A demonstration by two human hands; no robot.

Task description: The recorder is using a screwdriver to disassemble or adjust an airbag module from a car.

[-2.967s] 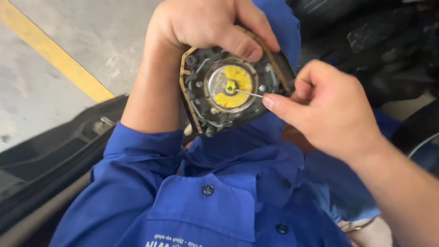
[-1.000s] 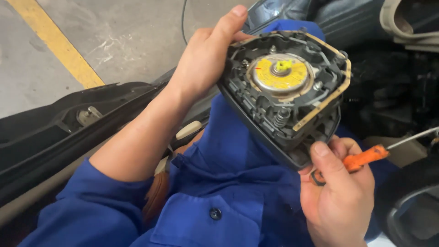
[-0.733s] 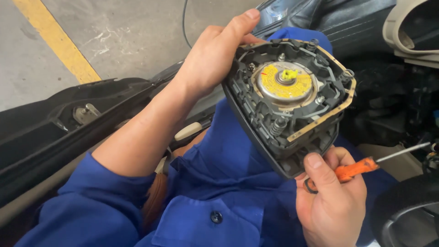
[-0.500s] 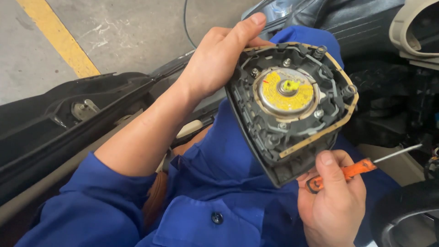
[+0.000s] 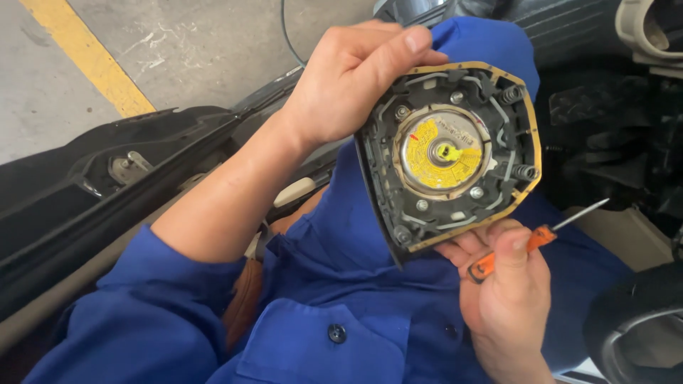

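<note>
My left hand (image 5: 352, 78) grips the upper left edge of a steering-wheel airbag module (image 5: 455, 153), held upright with its back facing me. The module is black with a tan rim, small springs and a round yellow-labelled centre. Below it, my right hand (image 5: 505, 284) holds a small orange-handled screwdriver (image 5: 530, 242) with the thin metal shaft pointing up to the right, while its fingers also touch the module's lower edge. Both arms wear blue sleeves.
My blue work shirt (image 5: 341, 313) fills the lower middle. A black car door sill and seat base (image 5: 107, 185) lie to the left, with grey concrete floor and a yellow line (image 5: 85, 57) beyond. Dark car interior trim (image 5: 612, 114) and part of the steering wheel (image 5: 640, 327) sit at right.
The module has been turned and raised from low over my lap to upright, moving slightly right. My right hand left the module's centre, now holds the screwdriver and supports the lower edge.
</note>
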